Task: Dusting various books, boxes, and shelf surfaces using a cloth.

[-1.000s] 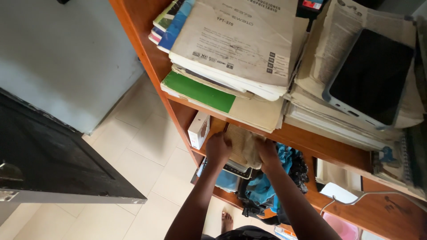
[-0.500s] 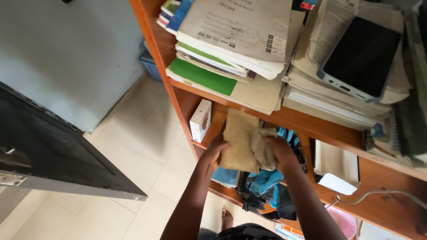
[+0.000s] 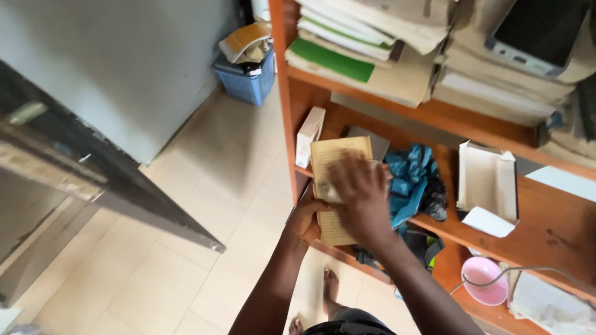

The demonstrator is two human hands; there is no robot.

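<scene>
One old tan booklet (image 3: 336, 186), two hands on it. Left hand (image 3: 308, 218) grips the booklet's lower left edge from beneath, fingers curled around it. Right hand (image 3: 359, 192) lies flat on the cover, fingers spread wide, with a pale cloth (image 3: 330, 191) seemingly pressed under the palm; blur makes this uncertain. The booklet is held out past the front edge of the wooden shelf unit's (image 3: 287, 93) middle shelf, at the left upright.

On that shelf: one small white box (image 3: 309, 135) standing at the left end, one grey flat item (image 3: 366, 136) behind the booklet, one blue crumpled bag (image 3: 411, 180) just right of the hands, one open white carton (image 3: 488, 186) further right. The upper shelf carries stacked papers (image 3: 366, 49) and one tablet (image 3: 537, 31). One pink bowl (image 3: 484, 280) below.

Open tiled floor (image 3: 205, 205) lies left of the unit; one blue basket (image 3: 247, 77) at the wall.

Booklet cover is yellowed, stained, worn at corners.
</scene>
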